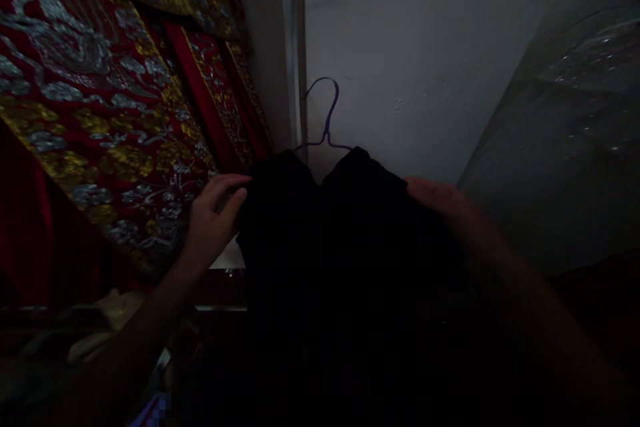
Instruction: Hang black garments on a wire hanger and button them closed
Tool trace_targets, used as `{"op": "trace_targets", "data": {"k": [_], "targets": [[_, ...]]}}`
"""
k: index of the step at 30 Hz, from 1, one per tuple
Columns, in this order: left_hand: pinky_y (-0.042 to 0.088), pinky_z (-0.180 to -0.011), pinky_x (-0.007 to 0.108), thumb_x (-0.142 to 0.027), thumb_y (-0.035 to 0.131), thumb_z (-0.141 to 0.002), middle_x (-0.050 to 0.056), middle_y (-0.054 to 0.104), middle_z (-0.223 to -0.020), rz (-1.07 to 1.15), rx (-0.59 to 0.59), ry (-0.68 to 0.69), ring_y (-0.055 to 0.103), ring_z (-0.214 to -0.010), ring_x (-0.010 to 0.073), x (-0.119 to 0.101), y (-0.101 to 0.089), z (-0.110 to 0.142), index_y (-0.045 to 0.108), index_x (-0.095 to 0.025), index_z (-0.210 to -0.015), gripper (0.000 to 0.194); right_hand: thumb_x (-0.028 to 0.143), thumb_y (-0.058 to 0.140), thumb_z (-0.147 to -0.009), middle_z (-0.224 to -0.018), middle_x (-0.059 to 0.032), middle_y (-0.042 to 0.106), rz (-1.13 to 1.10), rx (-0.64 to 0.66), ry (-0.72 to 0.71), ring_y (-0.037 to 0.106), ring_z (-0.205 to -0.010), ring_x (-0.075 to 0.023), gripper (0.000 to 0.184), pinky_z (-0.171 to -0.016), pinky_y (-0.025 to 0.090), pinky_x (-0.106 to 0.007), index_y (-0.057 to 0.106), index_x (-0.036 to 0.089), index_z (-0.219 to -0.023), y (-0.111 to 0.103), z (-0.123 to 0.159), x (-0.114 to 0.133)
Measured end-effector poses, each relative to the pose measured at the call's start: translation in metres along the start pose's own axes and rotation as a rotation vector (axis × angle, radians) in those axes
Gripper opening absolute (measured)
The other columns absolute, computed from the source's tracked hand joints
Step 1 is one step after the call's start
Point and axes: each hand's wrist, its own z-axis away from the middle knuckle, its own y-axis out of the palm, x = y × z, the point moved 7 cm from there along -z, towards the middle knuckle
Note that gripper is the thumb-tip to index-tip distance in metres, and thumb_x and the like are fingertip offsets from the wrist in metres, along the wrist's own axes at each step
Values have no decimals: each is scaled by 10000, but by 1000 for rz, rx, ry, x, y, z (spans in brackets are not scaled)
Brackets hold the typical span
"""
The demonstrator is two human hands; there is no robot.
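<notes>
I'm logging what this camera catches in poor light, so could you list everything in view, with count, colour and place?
Garment: one, black, centre, on the hanger
Hanger: one, dark purple, upper centre, hook showing
Embroidered cloth: count unclear, red with gold and silver, left
Pale surface: one, greyish, behind the hanger
Vertical strip: one, grey, left of the hook
Clear sheeting: count unclear, shiny greyish, right
Jumbled items: count unclear, some pale, one bluish, lower left, too dark to identify
Left hand: one, fingers at the garment's left edge
Right hand: one, at its right edge
</notes>
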Motion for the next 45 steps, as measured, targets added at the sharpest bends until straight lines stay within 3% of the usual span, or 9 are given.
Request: {"op": "trace_targets", "data": {"k": [5, 9, 15, 20, 23, 29, 34, 38, 45], "targets": [[541, -866, 338, -489, 629, -908, 115, 740, -1108, 611, 335, -497, 693, -1021, 244, -47, 55, 47, 693, -156, -1176, 433, 451, 667, -911, -951, -16, 715, 307, 551, -67, 683, -781, -161, 268, -676, 542, -256, 644, 240, -1074, 98, 96, -17], [479, -577, 223, -352, 740, -832, 15, 692, -793, 728, 504, -838, 610, -577, 108, -62, 54, 96, 652, -166, -1130, 363, 417, 685, -929, -1076, -59, 710, 603, 985, -376, 676, -960, -180, 269, -842, 516, -280, 674, 213, -1105, 133, 133, -27], [218, -400, 177, -538, 653, -888, -25, 555, -595, 357, 774, -862, 355, -420, 64, -73, -2, 124, 690, -204, -1058, 377, 339, 658, -930, -1238, -100, 637, 563, 301, -642, 593, -1150, -233, 315, -991, 474, -395, 623, 241, -1227, 60, 41, -35], [408, -482, 228, -550, 665, -845, 29, 616, -622, -6, 676, -546, 522, -547, 143, -89, -29, 77, 700, -207, -688, 378, 535, 581, -947, -763, -6, 623, 446, 544, -296, 589, -697, -153, 349, -618, 465, -262, 663, 198, -907, 54, 16, -72], [513, -591, 257, -479, 733, -811, 15, 705, -752, -129, 404, -339, 628, -647, 167, -69, -41, 45, 715, -227, -818, 253, 637, 641, -871, -603, 47, 500, 287, 449, -185, 454, -531, -101, 464, -491, 348, -226, 609, 192, -744, 47, 7, -69], [454, -1094, 471, -301, 625, -941, 64, 666, -1262, -360, -84, 236, 608, -1208, 273, -51, -53, 36, 674, -202, -1152, 237, 649, 824, -646, -769, 1, 692, 12, -17, -223, 651, -732, -157, 520, -631, 510, -238, 683, 192, -849, 34, -49, -31], [473, -1006, 438, -225, 648, -908, 95, 655, -1147, -344, -91, 299, 606, -1130, 271, -29, -17, 73, 646, -206, -1139, 232, 643, 782, -716, -895, -50, 750, -51, -177, -323, 725, -965, -252, 463, -758, 601, -336, 675, 230, -896, 9, -65, -10], [497, -892, 383, -358, 672, -915, 84, 695, -1037, -209, 158, 19, 652, -1000, 252, 7, 42, 101, 652, -205, -1052, 207, 608, 766, -766, -1005, -63, 760, -33, -257, -274, 718, -1061, -270, 409, -814, 621, -368, 675, 258, -958, -22, -43, -35], [505, -775, 361, -494, 755, -816, 114, 757, -987, -60, 169, -294, 705, -879, 260, 32, 107, 107, 692, -169, -983, 371, 613, 710, -824, -1053, -71, 757, -34, -238, -153, 731, -1010, -236, 464, -854, 617, -362, 681, 228, -1082, -33, -27, -75]]}}
